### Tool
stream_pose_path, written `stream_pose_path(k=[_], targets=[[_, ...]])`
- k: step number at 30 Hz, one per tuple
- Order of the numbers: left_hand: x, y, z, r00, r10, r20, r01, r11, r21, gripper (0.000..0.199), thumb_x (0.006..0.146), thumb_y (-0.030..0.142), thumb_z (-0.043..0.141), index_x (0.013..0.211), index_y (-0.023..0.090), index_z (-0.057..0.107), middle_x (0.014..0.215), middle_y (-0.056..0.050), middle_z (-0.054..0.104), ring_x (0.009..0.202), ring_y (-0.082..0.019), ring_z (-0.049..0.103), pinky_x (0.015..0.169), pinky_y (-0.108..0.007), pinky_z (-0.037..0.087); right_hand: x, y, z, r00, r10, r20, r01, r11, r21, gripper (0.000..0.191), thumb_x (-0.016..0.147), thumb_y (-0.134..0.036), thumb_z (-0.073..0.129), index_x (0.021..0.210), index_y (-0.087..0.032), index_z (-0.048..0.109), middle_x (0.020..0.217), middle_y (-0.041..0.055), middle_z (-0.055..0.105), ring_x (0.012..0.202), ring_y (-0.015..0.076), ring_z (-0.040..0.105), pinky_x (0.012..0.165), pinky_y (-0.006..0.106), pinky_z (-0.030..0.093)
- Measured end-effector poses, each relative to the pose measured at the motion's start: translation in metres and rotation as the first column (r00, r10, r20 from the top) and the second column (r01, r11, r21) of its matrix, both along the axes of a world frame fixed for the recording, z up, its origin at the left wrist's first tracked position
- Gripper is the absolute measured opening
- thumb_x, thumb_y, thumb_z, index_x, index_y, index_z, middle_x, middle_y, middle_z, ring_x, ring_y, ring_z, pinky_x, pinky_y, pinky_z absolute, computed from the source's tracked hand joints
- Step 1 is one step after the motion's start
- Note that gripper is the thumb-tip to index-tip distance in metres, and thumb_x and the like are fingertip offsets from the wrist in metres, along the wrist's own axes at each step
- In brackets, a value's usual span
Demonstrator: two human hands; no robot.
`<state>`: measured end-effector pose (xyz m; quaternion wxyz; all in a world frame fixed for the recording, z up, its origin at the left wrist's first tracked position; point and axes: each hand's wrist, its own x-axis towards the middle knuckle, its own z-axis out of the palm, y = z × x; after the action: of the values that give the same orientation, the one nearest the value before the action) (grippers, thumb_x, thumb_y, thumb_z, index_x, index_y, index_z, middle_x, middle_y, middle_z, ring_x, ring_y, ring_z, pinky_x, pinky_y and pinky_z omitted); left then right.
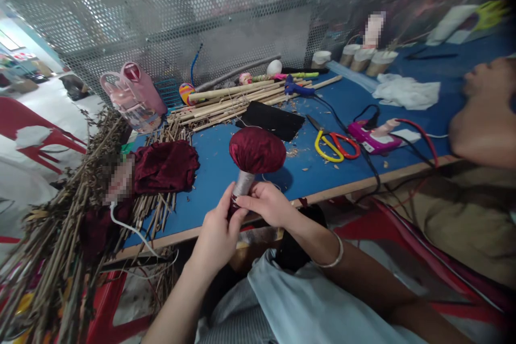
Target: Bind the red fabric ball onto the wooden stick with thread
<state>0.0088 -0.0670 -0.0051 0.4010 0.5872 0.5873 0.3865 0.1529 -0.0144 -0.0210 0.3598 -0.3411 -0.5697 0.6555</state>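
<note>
A dark red cloth-covered ball (258,149) stands on a short stem wrapped in pale grey thread (244,184), above the table's front edge. My left hand (217,228) closes round the lower stem from the left. On the right side, my right hand (269,203) pinches the stem with thumb and fingers, just beside the left fingertips. Dark red fabric shows between the hands at the bottom of the stem. To the left lies a crumpled dark red cloth (166,166). A black cloth piece (272,120) lies behind the ball.
Yellow-and-red-handled scissors (336,146) and a purple power strip (374,137) with cables lie to the right. Thin sticks (242,98) and a blue glue gun (298,87) are behind. Dry stalks (76,226) crowd the left, near a pink bottle (145,86). Another person's limb (486,118) rests at the right.
</note>
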Motion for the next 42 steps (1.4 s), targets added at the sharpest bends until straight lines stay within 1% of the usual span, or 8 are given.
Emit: stream_pose_path(k=[3,7,13,26,30,33,36,42], targets=[[-0.013,0.004,-0.005,0.939,-0.123,0.321,0.145,0.988,-0.048,0.049,0.082,0.036,0.056,0.128,0.02,0.052,0.119,-0.01,0.06,0.108,-0.024,0.056,0.093,-0.034,0.041,0.001,-0.004,0.001,0.995,0.034,-0.094,-0.033,0.999,0.015,0.022,0.072,-0.033,0.065,0.079,-0.013,0.061,0.071,0.0007,0.061,0.062,0.0092,0.055,0.06,0.021,0.045],[-0.022,0.006,-0.011,0.753,-0.148,0.641,0.342,0.92,-0.189,0.057,0.086,0.038,0.049,0.138,0.02,0.037,0.083,-0.006,0.067,0.068,-0.018,0.063,0.064,-0.03,0.048,0.002,-0.006,0.0,0.979,0.125,-0.163,-0.13,0.991,-0.02,0.026,0.075,-0.038,0.064,0.081,-0.013,0.06,0.067,0.0011,0.061,0.054,0.0095,0.056,0.054,0.023,0.046],[-0.016,0.001,0.001,0.861,-0.174,0.478,0.317,0.919,-0.236,0.044,0.084,0.038,0.054,0.117,0.009,0.055,0.07,-0.003,0.06,0.052,-0.008,0.048,0.052,-0.021,0.039,0.005,-0.002,-0.001,0.975,0.159,-0.156,-0.169,0.984,-0.059,0.029,0.074,-0.039,0.064,0.079,-0.011,0.061,0.066,0.002,0.062,0.058,0.01,0.058,0.059,0.023,0.047],[0.0,-0.001,-0.001,0.954,0.245,0.172,-0.24,0.969,-0.05,0.078,0.072,0.032,0.069,0.14,0.025,0.032,0.075,0.001,0.063,0.068,-0.013,0.059,0.063,-0.024,0.048,-0.008,0.011,0.008,0.996,-0.08,-0.04,0.076,0.994,-0.085,0.029,0.067,-0.03,0.068,0.086,-0.009,0.064,0.078,0.0055,0.067,0.067,0.0116,0.06,0.065,0.024,0.046],[-0.012,0.011,-0.003,0.894,0.043,0.446,0.036,0.985,-0.166,0.078,0.074,0.043,0.065,0.141,0.026,0.028,0.071,0.0,0.062,0.06,-0.014,0.061,0.052,-0.023,0.048,-0.006,0.015,0.004,0.982,0.037,-0.186,-0.043,0.999,-0.026,0.025,0.068,-0.03,0.069,0.083,-0.011,0.063,0.074,0.0035,0.066,0.065,0.0117,0.06,0.066,0.026,0.047],[-0.022,0.023,-0.007,0.646,-0.114,0.754,0.453,0.853,-0.258,0.076,0.076,0.06,0.051,0.138,0.019,0.031,0.06,-0.001,0.06,0.037,-0.012,0.05,0.033,-0.02,0.036,-0.006,0.017,0.004,0.975,0.085,-0.203,-0.079,0.996,0.036,0.024,0.067,-0.029,0.07,0.082,-0.011,0.064,0.073,0.0026,0.065,0.064,0.011,0.059,0.066,0.025,0.047],[-0.023,0.029,-0.005,0.604,-0.033,0.796,0.376,0.893,-0.247,0.064,0.078,0.043,0.06,0.134,0.023,0.035,0.057,0.003,0.055,0.033,-0.004,0.037,0.033,-0.013,0.027,-0.008,0.024,0.007,0.984,0.044,-0.175,-0.039,0.999,0.03,0.029,0.065,-0.032,0.072,0.084,-0.011,0.065,0.076,0.0028,0.065,0.067,0.0109,0.058,0.069,0.025,0.047],[-0.012,0.038,0.016,0.806,0.014,0.591,0.091,0.985,-0.148,0.045,0.076,0.037,0.065,0.113,0.013,0.055,0.059,0.003,0.056,0.045,-0.006,0.051,0.045,-0.017,0.042,-0.01,0.047,0.025,0.985,0.086,-0.15,-0.091,0.996,-0.025,0.04,0.062,-0.041,0.074,0.085,-0.009,0.065,0.076,0.004,0.066,0.072,0.0128,0.059,0.075,0.027,0.046]])
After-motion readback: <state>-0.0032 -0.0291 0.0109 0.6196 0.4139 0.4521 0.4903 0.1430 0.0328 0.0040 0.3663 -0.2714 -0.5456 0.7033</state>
